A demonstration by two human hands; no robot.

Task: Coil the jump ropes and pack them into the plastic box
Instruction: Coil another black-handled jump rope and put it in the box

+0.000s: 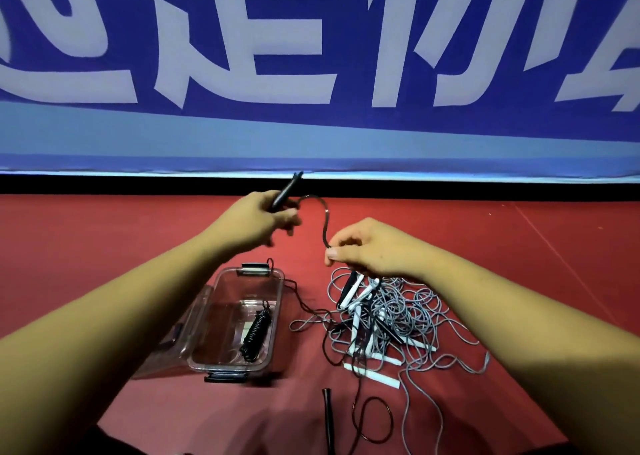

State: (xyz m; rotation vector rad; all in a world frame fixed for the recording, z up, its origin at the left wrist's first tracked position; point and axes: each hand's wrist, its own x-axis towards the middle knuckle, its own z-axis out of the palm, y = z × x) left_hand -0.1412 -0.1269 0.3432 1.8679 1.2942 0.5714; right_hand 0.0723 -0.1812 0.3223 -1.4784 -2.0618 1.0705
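The black jump rope (326, 221) is arching in the air between the two hands, from one set of fingers to the other. The left hand (256, 219) is gripping the rope's black handle (286, 191), fingers curled round it, the handle's tip pointing up and away past the knuckles. The right hand (370, 250) is pinching the cord between thumb and forefinger, its other fingers curled in. From that pinch the cord is dropping to the red floor (104, 239) and trailing to a second black handle (327, 409) lying well below both hands.

Under the left fingers the clear plastic box (281, 291) is standing open, with one coiled black rope (257, 330) lying inside by its right wall. Directly beneath the right fingers a tangled pile of grey ropes with white handles (391, 312) is sprawling; its loops are reaching close to the box's right edge. Bare floor is lying beyond the fingertips, up to a blue banner (311, 56).
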